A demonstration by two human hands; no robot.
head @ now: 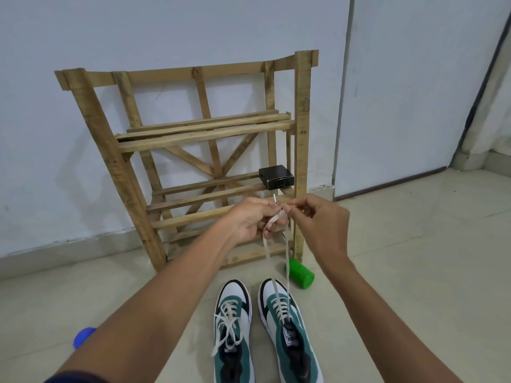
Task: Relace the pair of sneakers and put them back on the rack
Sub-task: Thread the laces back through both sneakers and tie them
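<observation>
While both hands are raised in front of the rack, the left hand and right hand each pinch an end of the lace, fingers curled round it. Its 2 strands run taut down to the right sneaker, laced through its eyelets. Just beside it on the left stands the left sneaker, its lace tied in a loose bow. Both sit on the floor, near the rack. A black box rests on a rack shelf at the right. A green cylinder lies by the rack's right foot, and a blue thing shows at the near left
</observation>
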